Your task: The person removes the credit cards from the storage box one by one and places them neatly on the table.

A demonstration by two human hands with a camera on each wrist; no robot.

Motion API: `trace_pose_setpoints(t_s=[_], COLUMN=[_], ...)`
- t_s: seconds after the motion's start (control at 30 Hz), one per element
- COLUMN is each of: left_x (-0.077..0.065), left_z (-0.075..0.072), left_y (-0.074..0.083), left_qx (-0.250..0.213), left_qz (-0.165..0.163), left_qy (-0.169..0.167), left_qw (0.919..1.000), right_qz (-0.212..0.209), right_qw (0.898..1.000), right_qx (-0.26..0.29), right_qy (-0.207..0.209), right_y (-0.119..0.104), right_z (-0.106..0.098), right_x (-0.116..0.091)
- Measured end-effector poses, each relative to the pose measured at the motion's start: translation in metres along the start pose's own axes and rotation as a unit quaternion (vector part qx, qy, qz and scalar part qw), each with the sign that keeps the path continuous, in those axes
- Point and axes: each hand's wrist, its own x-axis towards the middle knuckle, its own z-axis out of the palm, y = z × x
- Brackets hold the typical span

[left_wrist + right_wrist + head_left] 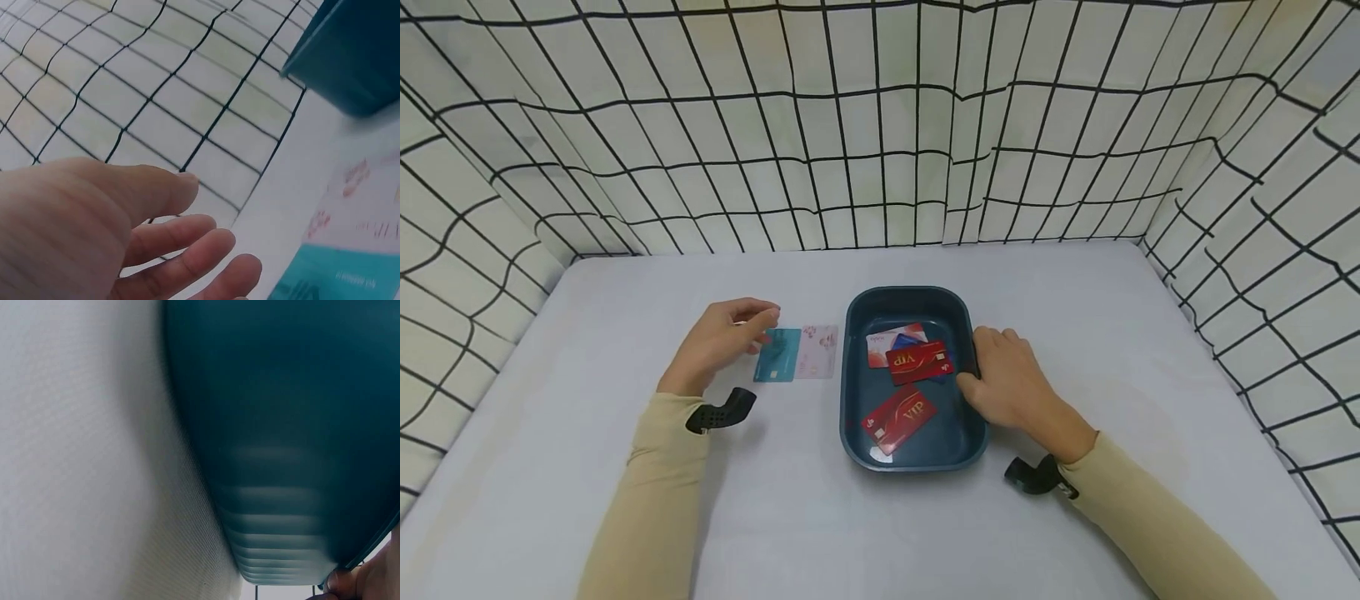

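The left hand is hovering over the upper left of a teal card, its thumb and fingers loosely bent and spread a little apart, holding nothing; whether any fingertip is touching the card is hard to tell. A pale pink card is lying right beside the teal one, edge to edge on the white surface.

The right hand is gripping the right side of a dark blue tray, its thumb lying at the rim and its fingers bending around the outer edge. The tray is standing just to the right of the two cards.

Inside the tray, one red card is lying partly over a blue card and a red-and-white card, towards the far end. Another red card is resting apart from them, nearer the front, tilted at an angle.

Beige sleeves are covering both forearms, black bands are sitting at the wrists, and a black grid is running along the pale walls behind and at both sides.
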Motion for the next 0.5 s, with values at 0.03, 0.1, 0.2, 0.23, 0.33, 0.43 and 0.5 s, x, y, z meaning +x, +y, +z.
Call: trace_pose_setpoints(t_s=[0.03,0.1,0.2,0.23,0.33,0.43,0.5], left_x=[-0.001,-0.002,-0.004,-0.004,-0.004,-0.005,-0.006], left_z=[0.002,0.005,0.006,0.006,0.006,0.006,0.007], left_y=[0.003,0.01,0.02,0.023,0.031,0.039,0.044], left_qx=[0.002,0.011,0.027,0.032,0.045,0.053,0.061], left_qz=[0.008,0.025,0.037,0.039,0.044,0.054,0.06], left_qy=[0.001,0.0,0.001,0.002,0.008,0.011,0.015], left_qw=[1.0,0.9996,0.9989,0.9987,0.998,0.9971,0.9962], right_qz=[0.001,0.002,0.003,0.004,0.004,0.002,0.002], right_qw=[1.0,1.0,1.0,1.0,1.0,1.0,1.0], right_qx=[-0.001,-0.003,-0.004,-0.004,-0.003,-0.002,-0.002], right_qy=[-0.001,-0.002,-0.003,-0.003,0.0,0.002,0.002], right_y=[0.0,0.001,0.0,-0.001,-0.001,0.0,0.0], right_z=[0.0,-0.001,-0.001,-0.001,-0.001,0.0,0.0], right_x=[-0.001,-0.002,-0.001,-0.001,-0.001,-0.001,-0.001])
